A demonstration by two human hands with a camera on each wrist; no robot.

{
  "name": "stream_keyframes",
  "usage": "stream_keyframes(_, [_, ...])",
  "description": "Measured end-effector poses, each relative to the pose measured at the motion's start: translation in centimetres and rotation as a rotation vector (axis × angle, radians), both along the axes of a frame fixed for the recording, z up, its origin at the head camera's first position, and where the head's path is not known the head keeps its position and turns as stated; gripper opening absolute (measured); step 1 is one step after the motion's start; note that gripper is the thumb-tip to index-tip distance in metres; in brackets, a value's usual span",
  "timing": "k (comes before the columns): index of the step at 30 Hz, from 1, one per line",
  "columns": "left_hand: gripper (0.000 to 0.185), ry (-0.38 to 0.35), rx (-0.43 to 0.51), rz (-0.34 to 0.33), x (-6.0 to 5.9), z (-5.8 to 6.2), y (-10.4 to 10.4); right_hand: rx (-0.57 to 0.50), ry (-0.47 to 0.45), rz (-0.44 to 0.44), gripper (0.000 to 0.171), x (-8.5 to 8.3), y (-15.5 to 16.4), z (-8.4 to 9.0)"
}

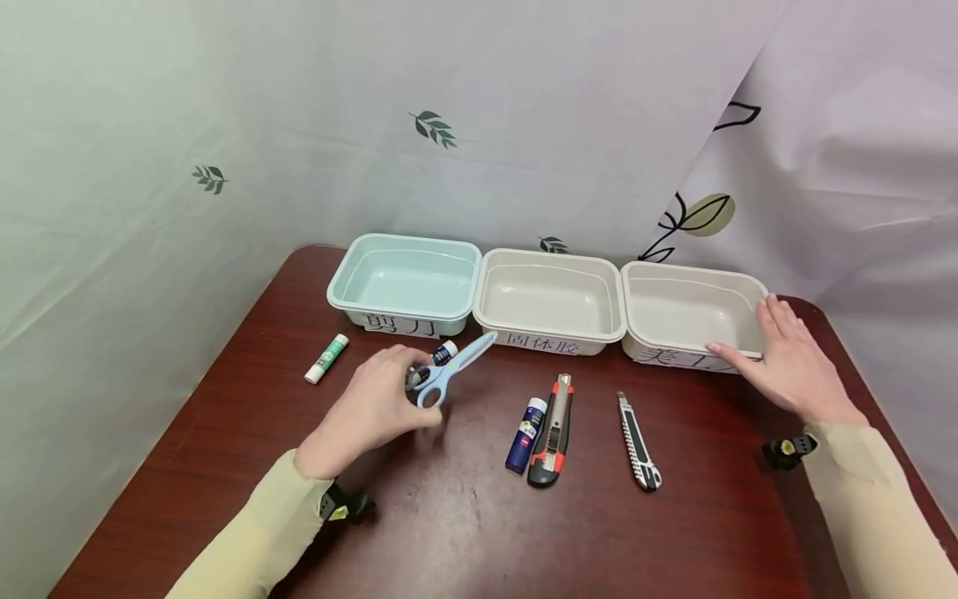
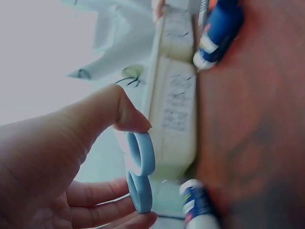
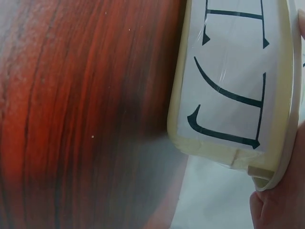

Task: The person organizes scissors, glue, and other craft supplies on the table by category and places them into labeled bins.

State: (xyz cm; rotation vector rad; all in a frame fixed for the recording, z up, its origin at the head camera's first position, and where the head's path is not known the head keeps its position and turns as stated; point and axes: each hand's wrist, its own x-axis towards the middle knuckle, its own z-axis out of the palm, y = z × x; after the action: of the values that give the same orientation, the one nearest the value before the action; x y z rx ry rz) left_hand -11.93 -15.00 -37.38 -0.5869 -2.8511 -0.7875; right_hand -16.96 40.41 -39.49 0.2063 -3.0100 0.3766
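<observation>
My left hand (image 1: 377, 395) pinches light blue scissors (image 1: 466, 356) by their handle loops, above the table. The blades point toward the bins, up and to the right. In the left wrist view the thumb presses one handle loop (image 2: 149, 155), with fingers around the other. Just behind the scissors lies a dark blue glue stick (image 1: 445, 353), partly hidden by them. My right hand (image 1: 797, 370) rests on the right end of the right beige bin (image 1: 696, 345), thumb along its front rim. Its label (image 3: 228, 95) fills much of the right wrist view.
A light blue bin (image 1: 404, 316) and a middle beige bin (image 1: 550, 337) stand beside it. On the table (image 1: 464, 532) lie a green-and-white glue stick (image 1: 327, 359), a blue glue stick (image 1: 526, 437), a red-and-black utility knife (image 1: 552, 433) and a white-and-black utility knife (image 1: 638, 441).
</observation>
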Motion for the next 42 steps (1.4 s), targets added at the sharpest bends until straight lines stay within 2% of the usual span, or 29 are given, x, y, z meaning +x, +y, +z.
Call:
stream_keyframes(7, [0.053, 0.049, 0.046, 0.051, -2.7, 2.1, -2.2, 0.004, 0.003, -0.001, 0.106, 0.0, 0.1, -0.1])
stream_keyframes(12, [0.055, 0.063, 0.036, 0.102, -5.4, 3.8, -4.2, 0.001, 0.008, -0.002, 0.106, 0.0, 0.1, -0.2])
stream_keyframes(16, [0.056, 0.04, 0.014, 0.135, -7.8, 5.1, -5.5, -0.001, 0.001, -0.003, 0.106, 0.1, 0.0, -0.2])
stream_keyframes(21, [0.058, 0.02, -0.088, 0.08, -11.0, 6.0, -6.8, -0.01, 0.008, 0.004, 0.105, 0.2, 0.0, -0.2])
stream_keyframes(27, [0.056, -0.015, -0.194, -0.025, -14.2, 5.9, -7.9, -0.01, 0.012, 0.015, 0.105, 0.2, -0.2, -0.3])
stream_keyframes(30, [0.057, -0.048, -0.217, -0.049, -15.1, 5.5, -8.1, -0.003, 0.017, 0.019, 0.105, 0.1, -0.3, -0.3])
stream_keyframes(34, [0.074, -0.099, -0.207, -0.045, -15.9, 5.0, -8.2, 0.001, 0.023, 0.018, 0.105, 0.0, -0.2, -0.1])
stream_keyframes(37, [0.088, -0.14, -0.188, -0.025, -16.0, 4.9, -8.2, 0.0, 0.022, 0.017, 0.105, 0.0, -0.2, 0.0])
stream_keyframes(42, [0.092, -0.133, -0.178, -0.013, -15.7, 5.0, -8.2, 0.003, 0.022, 0.014, 0.105, 0.1, 0.0, 0.0])
